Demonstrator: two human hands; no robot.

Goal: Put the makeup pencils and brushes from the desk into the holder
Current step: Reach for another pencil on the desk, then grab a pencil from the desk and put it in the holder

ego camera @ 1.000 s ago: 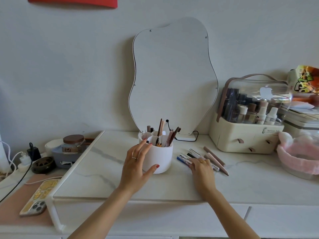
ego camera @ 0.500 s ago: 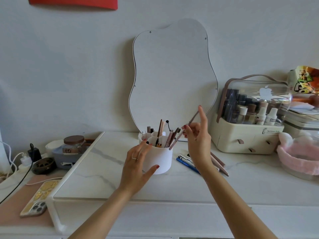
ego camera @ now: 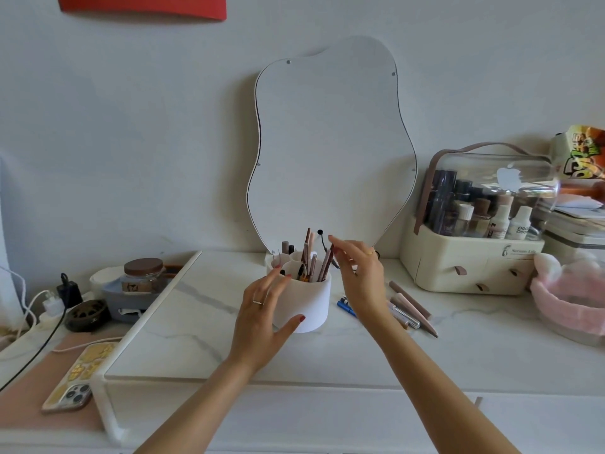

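Note:
A white round holder (ego camera: 313, 308) with several compartments stands on the marble desk (ego camera: 203, 339), in front of the mirror. Several pencils and brushes stand in it. My left hand (ego camera: 262, 319) clasps the holder's left side, thumb on its front. My right hand (ego camera: 360, 276) hovers at the holder's right rim with fingers spread, its fingertips by the top of a brown pencil (ego camera: 327, 264) that leans inside the holder. Behind my right hand, more items lie on the desk: a blue pen (ego camera: 345, 306), a silver-capped tube (ego camera: 405, 315) and pink-brown pencils (ego camera: 413, 301), partly hidden by my wrist.
A wavy mirror (ego camera: 330, 149) leans on the wall. A cream cosmetics box (ego camera: 471, 260) with bottles stands at the right, beside a pink fluffy headband (ego camera: 569, 296). Left of the desk riser lie a phone (ego camera: 80, 376), a jar (ego camera: 143, 273), chargers and cables.
My right hand picked a pencil up from the desk pile, carried it over the holder and lowered it in. Its fingers have now spread apart. My left hand stayed on the holder.

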